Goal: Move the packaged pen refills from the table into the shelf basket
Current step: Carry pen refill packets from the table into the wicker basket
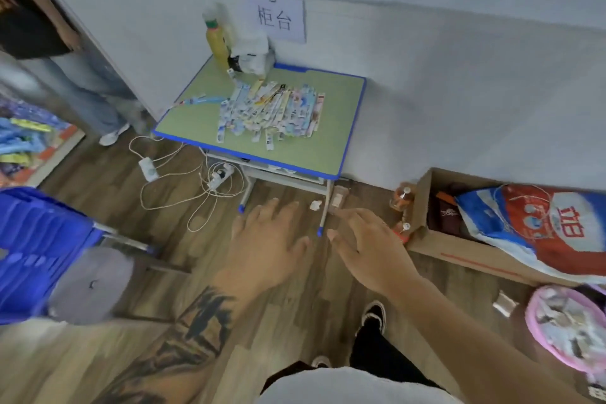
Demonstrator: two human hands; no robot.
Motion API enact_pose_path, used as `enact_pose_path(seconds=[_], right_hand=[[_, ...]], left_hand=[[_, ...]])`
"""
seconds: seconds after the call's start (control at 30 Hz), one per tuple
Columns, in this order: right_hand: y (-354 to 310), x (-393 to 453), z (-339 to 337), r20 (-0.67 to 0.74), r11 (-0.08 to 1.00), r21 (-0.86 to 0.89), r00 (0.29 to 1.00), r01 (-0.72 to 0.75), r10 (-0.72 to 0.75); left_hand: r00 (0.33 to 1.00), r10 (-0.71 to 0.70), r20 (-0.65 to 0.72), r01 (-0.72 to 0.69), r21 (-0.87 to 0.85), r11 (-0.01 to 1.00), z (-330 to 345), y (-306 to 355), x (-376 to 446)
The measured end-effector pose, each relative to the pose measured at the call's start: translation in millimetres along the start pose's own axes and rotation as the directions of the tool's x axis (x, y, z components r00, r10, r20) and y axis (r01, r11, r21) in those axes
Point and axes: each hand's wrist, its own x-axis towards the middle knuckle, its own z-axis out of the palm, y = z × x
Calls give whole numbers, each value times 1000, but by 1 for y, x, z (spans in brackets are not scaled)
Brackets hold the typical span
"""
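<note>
Below, both hands are held out side by side, palms down, fingers spread, nothing gripped: left hand (265,246), right hand (367,243). Well beyond them, a pile of packaged pen refills (272,111) is spread on a small green table (331,141). Cables (183,174) are seen left of it on the floor.

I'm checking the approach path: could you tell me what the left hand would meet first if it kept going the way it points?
Probably the near edge of the table; the left hand is open, though depth is unclear.
</note>
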Motion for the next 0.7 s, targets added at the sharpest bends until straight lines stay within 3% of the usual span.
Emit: enact_pose_path(seconds=[0.37,0.7], right_hand=[[-47,162,32,159,985,-14,973,172,-168],[-52,306,30,274,970,-39,936,241,-222]], left_hand=[[960,-272,-64,265,-97,959,-17,-79,69],[940,-340,-17,336,-116,935,-43,-97,191]])
